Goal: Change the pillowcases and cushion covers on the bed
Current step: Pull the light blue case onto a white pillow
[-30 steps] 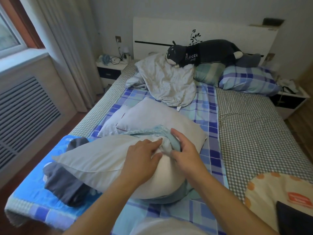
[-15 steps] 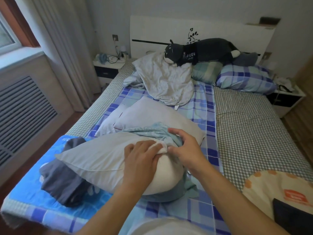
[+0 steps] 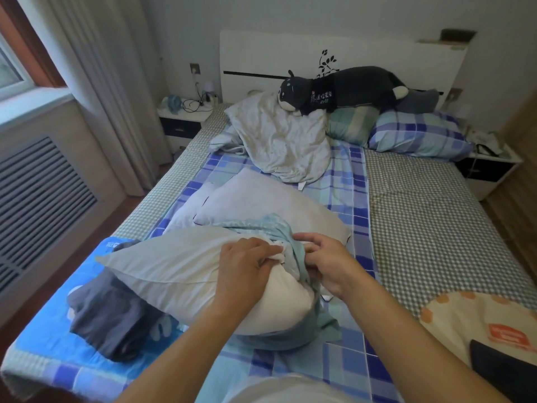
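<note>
A white bare pillow (image 3: 186, 274) lies across the foot of the bed (image 3: 430, 228), its right end under both hands. The left hand (image 3: 244, 271) pinches a bunched white corner; the right hand (image 3: 328, 266), close beside it, grips the light-blue pillowcase (image 3: 279, 228) gathered there. A second white pillow (image 3: 261, 202) lies just behind. White characters on the dark plush dog (image 3: 343, 88) at the headboard (image 3: 261, 53) are too small to read.

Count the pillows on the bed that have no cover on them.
2. One bare white pillow lies near the foot of the bed under both hands; a second bare white pillow lies just behind it. The crumpled pale piece near the headboard may be another; I cannot tell.
</note>
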